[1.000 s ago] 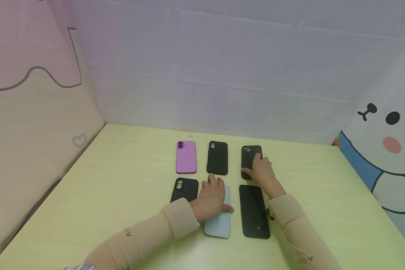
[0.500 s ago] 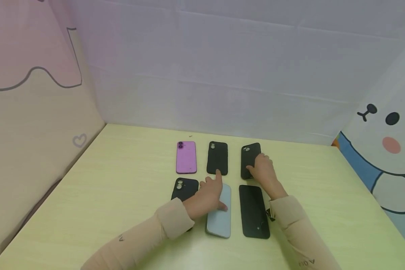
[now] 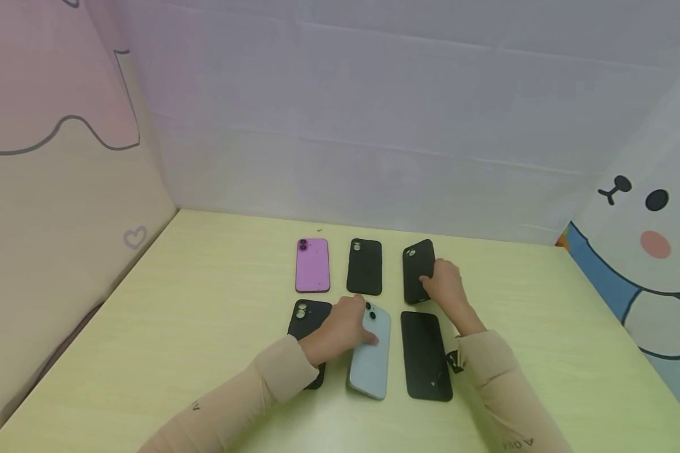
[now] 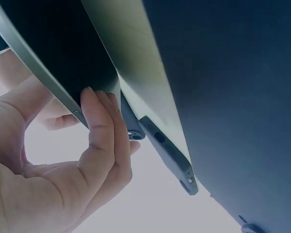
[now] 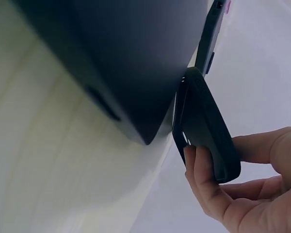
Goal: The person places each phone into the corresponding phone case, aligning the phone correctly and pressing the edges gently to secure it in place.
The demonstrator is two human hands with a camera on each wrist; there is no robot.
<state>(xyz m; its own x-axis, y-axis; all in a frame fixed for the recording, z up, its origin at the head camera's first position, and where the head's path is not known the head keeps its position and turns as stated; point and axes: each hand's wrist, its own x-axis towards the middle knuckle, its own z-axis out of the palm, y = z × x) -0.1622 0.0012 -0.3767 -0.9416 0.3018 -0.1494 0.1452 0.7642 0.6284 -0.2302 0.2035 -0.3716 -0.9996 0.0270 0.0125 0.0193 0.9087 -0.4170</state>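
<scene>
Gripping one thing each, both hands are bent round their catch in the head view: the left hand [image 3: 340,327] has the blue phone [image 3: 368,368] tilted off the table [image 3: 204,283], and the right hand [image 3: 446,286] pinches the raised case [image 3: 416,270]. The purple phone [image 3: 313,267], middle case [image 3: 365,267], near case [image 3: 308,319] and black phone [image 3: 426,355] lie apart in two rows with the held pair, likely so each can be reached singly. Print on the left sleeve [image 3: 226,402] shows only an A; on the right sleeve [image 3: 507,396] an A and partial letters, no whole word. In the left wrist view, bent fingers press the blue phone's dark face near its edge, probably because lifting one side lets them underneath; no brand can be read. In the right wrist view, fingertips sit inside the raised case's hollow with the thumb outside, a hold its thin wall seems to invite; it bears no legible label.
</scene>
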